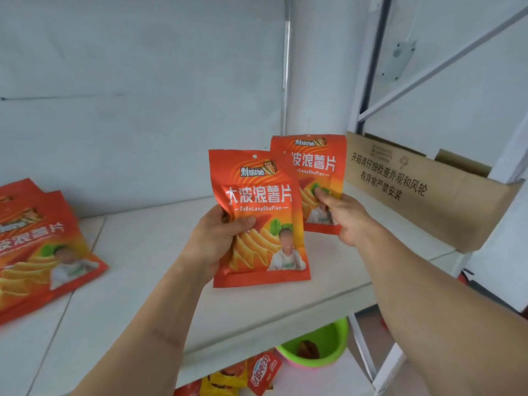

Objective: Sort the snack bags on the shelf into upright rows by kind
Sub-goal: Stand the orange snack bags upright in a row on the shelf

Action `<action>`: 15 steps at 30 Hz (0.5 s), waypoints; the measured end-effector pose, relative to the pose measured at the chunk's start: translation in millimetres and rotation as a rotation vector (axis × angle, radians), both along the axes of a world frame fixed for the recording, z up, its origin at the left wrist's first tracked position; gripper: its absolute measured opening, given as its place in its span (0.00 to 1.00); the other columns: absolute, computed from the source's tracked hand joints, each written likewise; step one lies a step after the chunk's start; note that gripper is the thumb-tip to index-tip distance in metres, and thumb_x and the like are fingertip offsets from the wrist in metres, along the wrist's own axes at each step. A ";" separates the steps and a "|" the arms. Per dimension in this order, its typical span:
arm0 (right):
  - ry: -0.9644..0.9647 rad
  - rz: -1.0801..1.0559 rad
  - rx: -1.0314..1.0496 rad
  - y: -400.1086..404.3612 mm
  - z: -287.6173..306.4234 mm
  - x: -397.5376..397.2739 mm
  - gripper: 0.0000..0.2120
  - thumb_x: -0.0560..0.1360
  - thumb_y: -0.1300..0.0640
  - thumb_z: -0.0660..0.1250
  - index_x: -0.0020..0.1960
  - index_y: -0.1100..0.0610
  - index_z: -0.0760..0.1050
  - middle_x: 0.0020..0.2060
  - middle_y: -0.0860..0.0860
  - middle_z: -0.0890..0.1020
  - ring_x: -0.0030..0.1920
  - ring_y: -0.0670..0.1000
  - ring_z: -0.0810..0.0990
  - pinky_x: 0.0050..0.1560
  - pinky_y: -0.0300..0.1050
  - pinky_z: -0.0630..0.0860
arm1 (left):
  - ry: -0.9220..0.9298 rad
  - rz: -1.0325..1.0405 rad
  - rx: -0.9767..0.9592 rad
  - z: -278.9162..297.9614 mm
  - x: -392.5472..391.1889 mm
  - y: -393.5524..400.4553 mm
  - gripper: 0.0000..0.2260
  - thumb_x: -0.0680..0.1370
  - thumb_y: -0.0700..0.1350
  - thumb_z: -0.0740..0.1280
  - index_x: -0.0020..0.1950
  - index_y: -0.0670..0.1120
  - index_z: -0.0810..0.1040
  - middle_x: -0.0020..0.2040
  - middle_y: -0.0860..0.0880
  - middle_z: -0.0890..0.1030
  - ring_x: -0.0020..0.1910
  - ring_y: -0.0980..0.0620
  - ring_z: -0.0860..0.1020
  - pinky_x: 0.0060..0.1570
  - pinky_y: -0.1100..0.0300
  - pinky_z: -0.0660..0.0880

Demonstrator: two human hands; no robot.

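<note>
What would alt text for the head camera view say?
Two hands each hold up an orange chip bag above a white shelf: left hand grips the nearer bag, right hand the farther bag. More orange bags lie at left; a cardboard box stands at right.

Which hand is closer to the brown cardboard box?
The right hand. It holds an orange snack bag just beside the brown cardboard box. The left hand, gripping another orange snack bag, is farther away.
</note>
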State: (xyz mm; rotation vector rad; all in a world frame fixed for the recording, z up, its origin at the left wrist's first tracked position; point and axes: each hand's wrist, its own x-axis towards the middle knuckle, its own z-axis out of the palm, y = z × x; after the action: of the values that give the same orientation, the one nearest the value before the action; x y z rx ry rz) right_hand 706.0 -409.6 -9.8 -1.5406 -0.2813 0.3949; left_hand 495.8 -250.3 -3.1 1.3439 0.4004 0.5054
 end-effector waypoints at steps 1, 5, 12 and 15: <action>-0.012 0.003 0.004 -0.8 -1.4 12.2 0.13 0.71 0.44 0.77 0.42 0.53 0.81 0.41 0.54 0.85 0.48 0.57 0.83 0.66 0.60 0.74 | -0.001 -0.006 0.003 0.4 13.6 1.9 0.15 0.76 0.35 0.72 0.62 0.43 0.79 0.55 0.44 0.87 0.52 0.44 0.86 0.51 0.50 0.82; -0.013 0.006 -0.040 -7.3 -2.4 56.5 0.14 0.71 0.44 0.76 0.38 0.53 0.78 0.31 0.49 0.79 0.41 0.53 0.77 0.56 0.53 0.76 | 0.009 -0.028 -0.010 4.2 62.5 4.9 0.14 0.76 0.35 0.72 0.62 0.43 0.79 0.54 0.44 0.87 0.53 0.43 0.86 0.55 0.47 0.81; -0.021 0.025 -0.046 -11.7 5.3 123.0 0.16 0.75 0.44 0.71 0.35 0.52 0.74 0.33 0.49 0.76 0.42 0.51 0.73 0.50 0.48 0.68 | 0.022 -0.015 -0.012 10.1 131.0 5.1 0.14 0.77 0.36 0.72 0.62 0.44 0.78 0.53 0.45 0.87 0.52 0.43 0.86 0.55 0.46 0.82; -0.044 0.064 -0.018 -10.2 3.9 151.6 0.14 0.77 0.47 0.70 0.39 0.55 0.76 0.36 0.52 0.79 0.42 0.52 0.77 0.60 0.49 0.69 | 0.026 0.011 -0.011 5.5 160.6 0.6 0.15 0.77 0.35 0.71 0.63 0.42 0.78 0.54 0.43 0.87 0.52 0.42 0.86 0.51 0.49 0.82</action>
State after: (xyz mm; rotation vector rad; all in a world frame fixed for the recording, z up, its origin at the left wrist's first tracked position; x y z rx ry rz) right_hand 857.6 -419.9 -5.9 -1.5624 -0.3627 0.4156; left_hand 656.4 -249.7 2.3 1.3391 0.4315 0.4952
